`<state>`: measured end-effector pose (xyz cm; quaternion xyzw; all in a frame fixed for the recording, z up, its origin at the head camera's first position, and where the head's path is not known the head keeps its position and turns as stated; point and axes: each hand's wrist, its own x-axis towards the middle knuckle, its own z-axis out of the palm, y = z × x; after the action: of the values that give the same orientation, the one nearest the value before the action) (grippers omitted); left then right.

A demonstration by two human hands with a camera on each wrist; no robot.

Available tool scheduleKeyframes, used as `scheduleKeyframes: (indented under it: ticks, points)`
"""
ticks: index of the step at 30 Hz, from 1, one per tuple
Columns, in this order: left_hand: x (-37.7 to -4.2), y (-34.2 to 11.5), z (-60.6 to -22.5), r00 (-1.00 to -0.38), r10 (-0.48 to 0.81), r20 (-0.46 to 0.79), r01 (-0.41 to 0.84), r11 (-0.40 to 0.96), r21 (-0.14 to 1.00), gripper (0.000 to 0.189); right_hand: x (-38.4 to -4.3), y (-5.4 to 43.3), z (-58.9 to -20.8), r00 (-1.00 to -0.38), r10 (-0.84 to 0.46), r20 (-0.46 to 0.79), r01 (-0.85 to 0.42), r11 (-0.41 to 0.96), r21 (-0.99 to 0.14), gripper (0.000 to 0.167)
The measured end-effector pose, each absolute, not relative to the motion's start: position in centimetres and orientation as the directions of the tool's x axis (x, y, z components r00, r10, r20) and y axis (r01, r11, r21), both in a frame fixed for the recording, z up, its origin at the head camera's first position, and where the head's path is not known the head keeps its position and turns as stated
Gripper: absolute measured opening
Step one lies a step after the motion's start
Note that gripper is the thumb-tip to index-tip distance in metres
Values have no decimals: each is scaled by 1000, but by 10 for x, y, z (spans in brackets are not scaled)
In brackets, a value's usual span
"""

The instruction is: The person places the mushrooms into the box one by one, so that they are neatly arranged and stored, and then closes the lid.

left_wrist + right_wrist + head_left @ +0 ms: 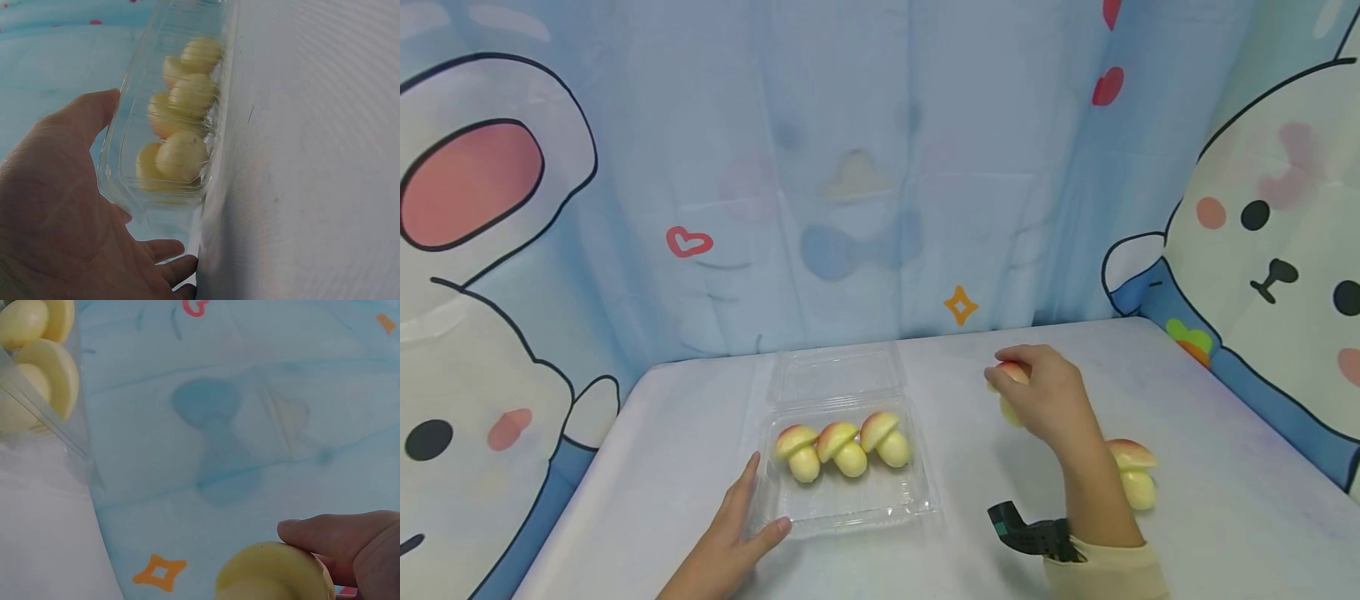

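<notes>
A clear plastic container [850, 518] stands on the table with its lid [838, 372] laid back behind it. Inside, three toy mushrooms [850, 460] with yellow stems and red-tinged caps lie in a row. At the container's near left corner is my left hand [727, 527], thumb and fingers spread along its outside. The left wrist view shows that thumb touching the container's wall [112, 165]. To the container's right, my right hand [1051, 396] pinches another toy mushroom [1012, 410] by its cap. In the right wrist view, this mushroom [269, 569] shows at the bottom, partly cut off.
One more toy mushroom [1137, 473] lies on the white-covered table [985, 500] to the right, partly behind the right forearm. A black wrist strap mount [1033, 533] sits by the right sleeve. Behind the table hangs a blue cartoon curtain [850, 275].
</notes>
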<state>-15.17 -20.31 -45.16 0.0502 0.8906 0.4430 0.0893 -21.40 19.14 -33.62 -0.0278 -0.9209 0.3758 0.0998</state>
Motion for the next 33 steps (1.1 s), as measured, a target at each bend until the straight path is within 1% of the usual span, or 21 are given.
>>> scheduleKeyframes:
  ticks: [4,12,20,27,33]
  points:
    - [-152,-203,-452,-979,169,-112,14,608,794,101,-213,178,-337,-972,94,214,-82,721,-688,45]
    - [-152,-203,-451,-981,178,-80,45,606,794,100,-214,146,-345,-940,-9,340,-241,723,-648,34]
    - [-152,-203,-450,-981,171,-96,30,613,789,100,-213,107,-356,-938,-97,333,-300,708,-639,30]
    - [-153,-203,-450,-982,162,-97,23,616,788,101,-201,67,-366,-894,-219,390,-421,707,-568,23]
    - [-153,-203,-452,-982,167,-86,32,600,799,101,-190,41,-379,-864,-333,378,-496,692,-525,23]
